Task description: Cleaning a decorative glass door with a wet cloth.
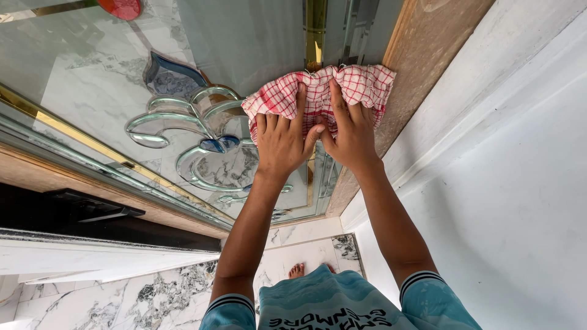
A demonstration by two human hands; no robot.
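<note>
Both the left hand [281, 142] and right hand [350, 135] press flat, fingers spread, on a red checked cloth [321, 93] against the decorated glass door [183, 122]; a white wall [507, 183] stands right.

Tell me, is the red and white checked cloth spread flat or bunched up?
Bunched up: the red and white checked cloth shows folds under both hands, pressed against the decorated glass panel.

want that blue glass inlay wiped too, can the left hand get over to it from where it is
Probably yes: the left hand lies flat on the checked cloth, right beside the blue glass inlay, with only bare glass door between them.
</note>
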